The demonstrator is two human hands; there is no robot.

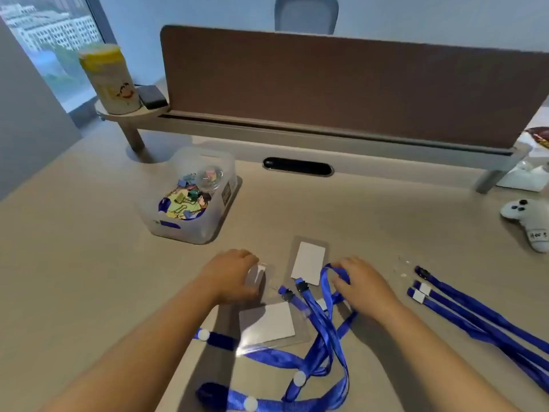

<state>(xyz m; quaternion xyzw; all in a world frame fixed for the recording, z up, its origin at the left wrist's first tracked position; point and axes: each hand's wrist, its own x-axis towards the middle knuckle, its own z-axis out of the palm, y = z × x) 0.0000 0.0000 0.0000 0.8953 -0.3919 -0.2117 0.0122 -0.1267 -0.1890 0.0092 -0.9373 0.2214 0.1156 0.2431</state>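
Left hand (234, 276): forearm comes in from the near edge of the desk (89, 263), angled toward the far right. The hand is palm down with its fingers curled round a clear sleeve (258, 275), gripping it just above the desk surface. A small white piece shows through the plastic; what it is cannot be told.

Right hand (364, 288): forearm enters from the near right corner, angled toward the far left. The fingers are bent and, with the thumb, pinch a loop of the blue lanyard (326, 337) at its far end.

Blue lanyard: long axis runs from the right hand toward the near edge, where it tangles with other blue straps. Its black clip (301, 285) points far-left and lies on the lower corner of the upright badge holder (309, 261).

Upright badge holder: between the two hands, white card inside, long axis far-to-near, tilted slightly.

Second badge holder (267, 324): nearer the near edge, below the left hand, long axis roughly left-right, lying over a strap.

Three spare lanyards (475, 316): right of the right hand, side by side, running toward the near right corner.

Clip box (193, 194): toward the far left, well apart from the hands. White controller (528, 221): at the right edge.
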